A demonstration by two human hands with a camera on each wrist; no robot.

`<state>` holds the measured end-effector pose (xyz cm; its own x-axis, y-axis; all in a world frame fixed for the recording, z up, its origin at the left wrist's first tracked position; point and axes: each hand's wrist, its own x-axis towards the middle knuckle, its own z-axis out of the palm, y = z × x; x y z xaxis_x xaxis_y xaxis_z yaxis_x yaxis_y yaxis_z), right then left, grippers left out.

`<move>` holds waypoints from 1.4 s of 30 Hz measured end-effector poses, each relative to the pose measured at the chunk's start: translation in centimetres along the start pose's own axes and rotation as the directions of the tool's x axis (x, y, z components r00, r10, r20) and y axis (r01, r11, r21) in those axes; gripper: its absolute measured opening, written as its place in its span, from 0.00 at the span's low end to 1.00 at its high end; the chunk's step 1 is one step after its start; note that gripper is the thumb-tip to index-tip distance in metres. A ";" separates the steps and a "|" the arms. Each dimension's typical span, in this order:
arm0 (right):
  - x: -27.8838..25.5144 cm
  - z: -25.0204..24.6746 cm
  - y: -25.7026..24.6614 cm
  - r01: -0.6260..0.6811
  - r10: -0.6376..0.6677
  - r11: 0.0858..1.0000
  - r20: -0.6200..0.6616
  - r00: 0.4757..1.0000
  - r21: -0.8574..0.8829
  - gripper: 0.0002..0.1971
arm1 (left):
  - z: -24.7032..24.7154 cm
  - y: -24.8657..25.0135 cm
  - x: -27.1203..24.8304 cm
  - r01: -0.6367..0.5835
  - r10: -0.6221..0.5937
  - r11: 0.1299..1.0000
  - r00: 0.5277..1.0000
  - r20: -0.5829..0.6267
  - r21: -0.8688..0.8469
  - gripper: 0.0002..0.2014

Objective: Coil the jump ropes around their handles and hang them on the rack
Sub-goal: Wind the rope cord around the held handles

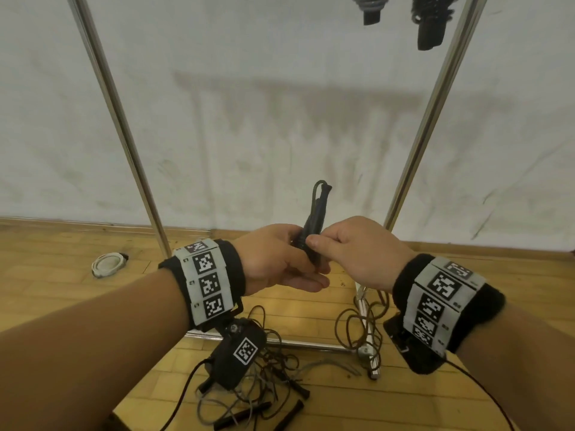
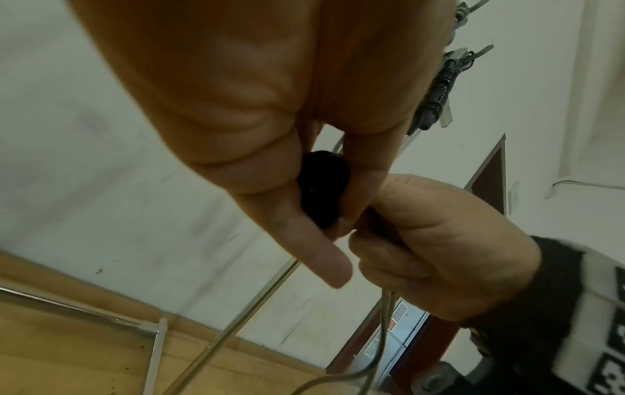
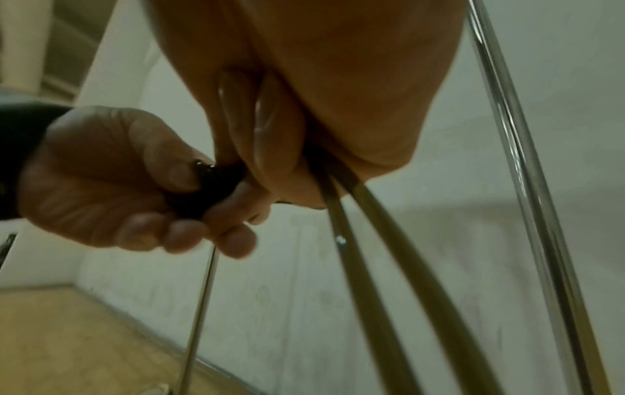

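Progress: two coiled black-handled jump ropes [image 1: 429, 23] already hang on the chrome tube rack [image 1: 435, 98], up and ahead of the hands. Third rope in work, coiling apparently just begun. More loose ropes, brown and grey cord, black handles [image 1: 273, 377], lie tangled on the wooden floor below the wrists.

Left hand [image 1: 273, 262] grips the paired black plastic handles [image 1: 314, 222]; right hand [image 1: 351, 247] pinches the olive-brown cord [image 3: 368, 267] beside them.

Handles' long axis approx. upright, tip up and slightly away.
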<state>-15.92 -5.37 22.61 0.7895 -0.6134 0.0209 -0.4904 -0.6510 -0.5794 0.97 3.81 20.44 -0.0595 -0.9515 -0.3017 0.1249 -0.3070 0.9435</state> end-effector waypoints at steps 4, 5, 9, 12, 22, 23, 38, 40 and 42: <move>0.2 -0.5 -0.2 0.029 -0.027 0.998 0.029 0.999 -0.064 0.24 | -0.1 0.1 -0.1 -0.010 0.011 1.000 1.000 0.024 -0.022 0.24; 0.2 -0.7 -0.2 0.030 -0.029 0.997 0.024 0.999 -0.068 0.24 | -0.1 0.2 -0.1 -0.020 0.020 1.000 1.000 0.020 -0.020 0.24; 0.4 -1.2 -0.5 0.042 -0.041 0.988 0.007 0.999 -0.151 0.23 | 0.1 0.5 0.0 -0.060 0.061 0.998 0.998 -0.034 0.015 0.23; 0.3 -1.5 -0.9 0.046 -0.046 0.989 0.006 0.999 -0.137 0.24 | 0.3 0.7 0.1 -0.072 0.071 0.997 0.992 -0.106 -0.003 0.23; -0.7 -2.2 -1.1 0.023 -0.039 0.993 0.140 0.989 0.113 0.23 | 0.4 0.8 0.3 -0.171 0.174 0.984 0.977 -0.121 0.040 0.17; -0.8 -2.3 -1.1 0.020 -0.038 0.992 0.153 0.987 0.121 0.22 | 0.4 0.8 0.2 -0.176 0.179 0.984 0.976 -0.120 0.042 0.16; -1.4 -1.7 -1.6 0.040 -0.043 0.999 0.210 0.977 0.017 0.15 | 0.7 0.4 0.7 -0.251 0.286 0.955 0.919 -0.270 0.157 0.07; -1.4 -1.7 -1.7 0.064 -0.049 0.996 0.201 0.978 -0.064 0.16 | 0.6 0.3 0.8 -0.241 0.286 0.953 0.915 -0.284 0.182 0.07; -1.4 -1.6 -1.7 0.083 -0.062 0.992 0.202 0.978 -0.097 0.16 | 0.4 0.3 0.9 -0.242 0.292 0.950 0.912 -0.288 0.196 0.07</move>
<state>-16.75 -4.14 24.89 0.8765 -0.4692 -0.1079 -0.4568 -0.7399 -0.4939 0.54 2.87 20.55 0.2674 -0.9628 -0.0395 -0.0611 -0.0578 0.9965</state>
